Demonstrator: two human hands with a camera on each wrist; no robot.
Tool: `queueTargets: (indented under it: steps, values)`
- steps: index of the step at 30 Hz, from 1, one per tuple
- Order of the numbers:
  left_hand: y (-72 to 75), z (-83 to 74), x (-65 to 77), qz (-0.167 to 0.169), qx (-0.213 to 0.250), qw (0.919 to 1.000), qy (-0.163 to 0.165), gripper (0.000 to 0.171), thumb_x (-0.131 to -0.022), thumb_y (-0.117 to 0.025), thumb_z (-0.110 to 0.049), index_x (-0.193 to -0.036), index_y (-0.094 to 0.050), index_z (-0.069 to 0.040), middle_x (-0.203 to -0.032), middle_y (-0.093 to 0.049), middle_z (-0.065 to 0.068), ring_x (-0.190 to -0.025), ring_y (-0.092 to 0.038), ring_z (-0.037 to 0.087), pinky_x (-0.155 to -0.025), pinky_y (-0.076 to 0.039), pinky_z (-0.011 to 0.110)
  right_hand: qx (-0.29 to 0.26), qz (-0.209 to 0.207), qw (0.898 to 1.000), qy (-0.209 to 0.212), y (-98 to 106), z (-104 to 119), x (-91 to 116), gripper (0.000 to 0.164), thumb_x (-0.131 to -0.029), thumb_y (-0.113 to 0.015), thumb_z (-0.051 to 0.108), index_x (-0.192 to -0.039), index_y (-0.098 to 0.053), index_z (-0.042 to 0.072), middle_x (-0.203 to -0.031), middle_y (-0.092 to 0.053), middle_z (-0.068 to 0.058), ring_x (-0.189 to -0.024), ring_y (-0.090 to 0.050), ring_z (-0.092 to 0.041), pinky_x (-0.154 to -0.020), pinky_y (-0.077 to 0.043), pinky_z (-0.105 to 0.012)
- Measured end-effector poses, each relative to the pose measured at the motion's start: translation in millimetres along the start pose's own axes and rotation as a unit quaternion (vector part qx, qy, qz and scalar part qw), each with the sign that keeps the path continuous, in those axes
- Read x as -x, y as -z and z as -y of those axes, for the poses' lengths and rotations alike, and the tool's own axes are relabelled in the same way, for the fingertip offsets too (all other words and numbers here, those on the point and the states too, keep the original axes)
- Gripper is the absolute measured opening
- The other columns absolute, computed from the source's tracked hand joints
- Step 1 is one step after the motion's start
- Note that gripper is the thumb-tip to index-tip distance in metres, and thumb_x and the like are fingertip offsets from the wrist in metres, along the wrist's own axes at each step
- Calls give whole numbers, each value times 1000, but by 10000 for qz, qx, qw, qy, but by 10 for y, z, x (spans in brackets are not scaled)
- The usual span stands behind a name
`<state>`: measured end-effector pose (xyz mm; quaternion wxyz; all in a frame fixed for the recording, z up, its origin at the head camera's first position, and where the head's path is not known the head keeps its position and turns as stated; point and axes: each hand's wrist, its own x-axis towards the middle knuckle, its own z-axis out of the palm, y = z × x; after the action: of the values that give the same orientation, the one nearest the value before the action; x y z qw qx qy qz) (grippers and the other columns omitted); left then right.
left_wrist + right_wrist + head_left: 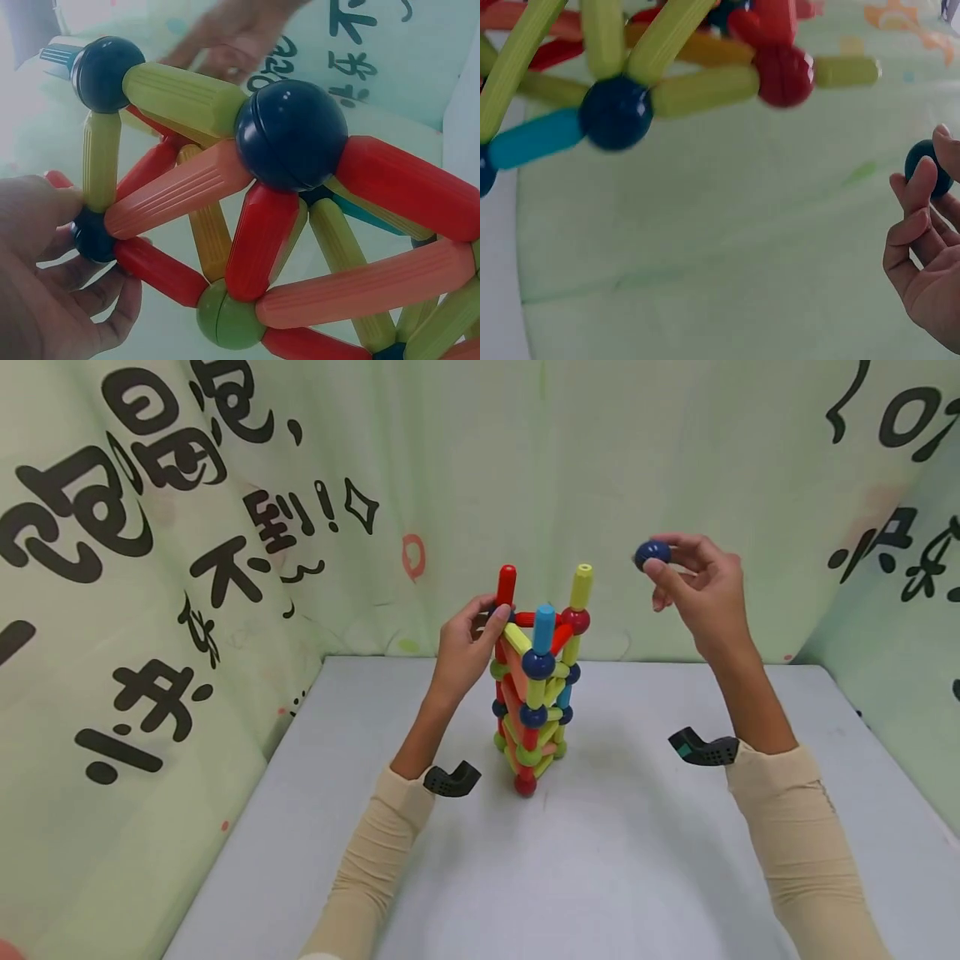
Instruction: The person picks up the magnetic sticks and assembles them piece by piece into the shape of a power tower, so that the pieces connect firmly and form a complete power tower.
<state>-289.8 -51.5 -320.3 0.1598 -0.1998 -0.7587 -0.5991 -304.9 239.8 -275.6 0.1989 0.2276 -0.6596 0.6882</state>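
Observation:
A tower of coloured rods and balls (534,717) stands upright on the table, with a red rod (507,585), a light blue rod (544,628) and a yellow rod (582,585) sticking up from its top corners. My left hand (471,639) pinches the dark blue ball (94,236) at the top left corner, beneath the red rod. To the right of the tower and above it, my right hand (701,585) holds a loose dark blue ball (652,555) between thumb and fingers. In the right wrist view that ball is apart from the yellow rod's tip (866,70).
The tower stands toward the back of a white table (637,860). Behind it hangs a pale green curtain (465,460) with black writing, which also encloses the left and right sides. A dark wrist device (452,779) sits on each sleeve cuff.

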Motion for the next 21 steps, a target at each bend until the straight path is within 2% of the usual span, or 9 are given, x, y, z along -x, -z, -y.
queueTargets:
  steps: [3, 5, 10, 16, 19, 21]
  values:
    - [12, -5, -23, -42, -20, 10000, -39, 39, -101, -54, -30, -131, -56, -6, -123, -65, 11, -112, -62, 23, -95, -53, 33, 82, 294, 9991, 306, -248, 184, -97, 35, -88, -70, 5, -122, -63, 4, -107, -69, -7, -57, -58, -15, -61, -52, -16]
    - [11, -21, -36, -82, 23, 9999, -103, 39, -101, -53, -30, -132, -56, -6, -122, -66, 10, -113, -62, 22, -95, -53, 32, 241, 445, 9981, 347, -364, 249, -133, 35, -88, -70, 6, -123, -63, 6, -108, -68, -6, -60, -61, -14, -60, -51, -15]
    - [-29, -71, -47, -164, 405, 9987, -248, 41, -101, -52, -29, -135, -54, -7, -124, -67, 10, -118, -61, 18, -98, -51, 31, 750, 691, 9942, 344, -529, 248, -137, 36, -90, -69, 10, -126, -62, 8, -108, -68, 0, -68, -66, -12, -58, -50, -16]
    - [-86, -94, -44, -167, 762, 9967, -216, 40, -102, -51, -27, -136, -53, -6, -123, -67, 13, -116, -63, 20, -99, -51, 30, 901, 486, 9945, 230, -591, 85, 28, 44, -92, -67, 12, -135, -55, 10, -107, -69, 4, -61, -63, -12, -57, -51, -17]
    - [-84, -88, -56, -234, 726, 9968, -236, 39, -102, -51, -26, -135, -54, -6, -120, -68, 14, -114, -64, 20, -96, -52, 30, 1117, 341, 9929, 243, -635, 3, 132, 39, -94, -64, 14, -132, -58, 7, -106, -67, 5, -57, -59, -11, -57, -50, -17]
    - [-72, -90, -65, -277, 654, 9971, -259, 38, -101, -53, -24, -134, -56, -5, -118, -69, 14, -113, -64, 20, -95, -53, 30, 1316, 259, 9904, 339, -680, -41, 179, 35, -96, -62, 15, -129, -59, 4, -107, -67, 5, -62, -60, -8, -60, -50, -15]
